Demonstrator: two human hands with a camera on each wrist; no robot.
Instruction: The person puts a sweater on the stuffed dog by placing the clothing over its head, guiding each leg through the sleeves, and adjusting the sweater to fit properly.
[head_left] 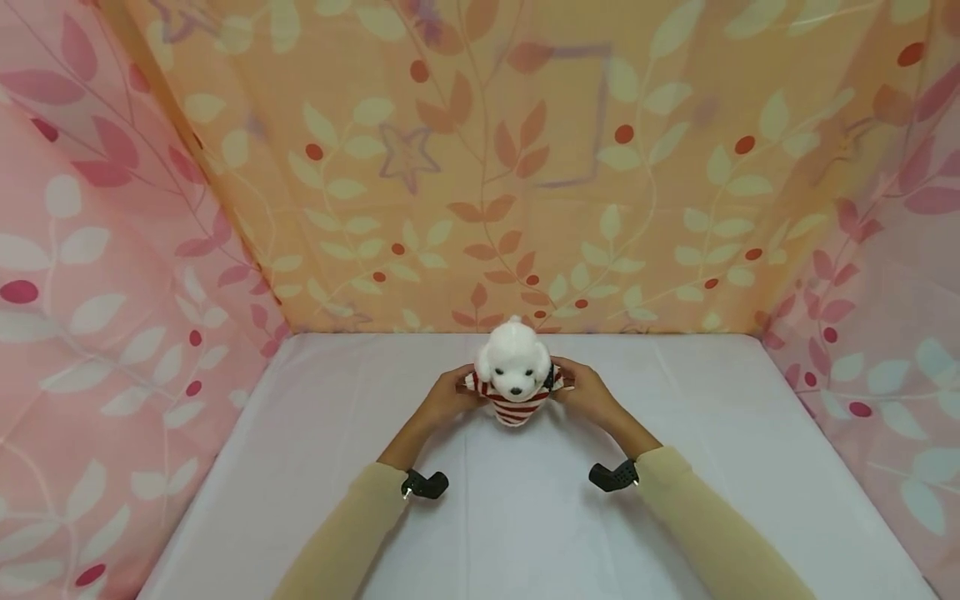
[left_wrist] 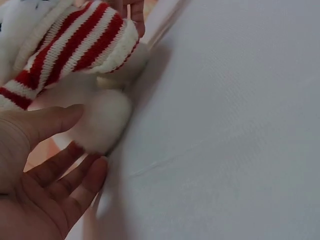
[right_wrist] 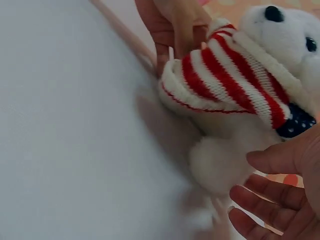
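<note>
A white plush dog (head_left: 513,367) in a red-and-white striped knit sweater sits upright on the white table, facing me. My left hand (head_left: 452,393) is at its side, at the left of the head view. In the left wrist view the thumb overlaps a fluffy white foot (left_wrist: 102,120), and the loosely bent fingers lie just below it. My right hand (head_left: 585,392) is at the dog's other side. Its thumb and spread fingers (right_wrist: 270,200) are beside the other foot (right_wrist: 217,165), with a gap between them. Whether either hand touches the plush firmly is unclear.
The white-covered table (head_left: 525,517) runs back to an orange leaf-patterned curtain (head_left: 480,167). Pink patterned curtains (head_left: 97,333) flank it on both sides. A black wrist device (head_left: 426,485) sits at each sleeve cuff.
</note>
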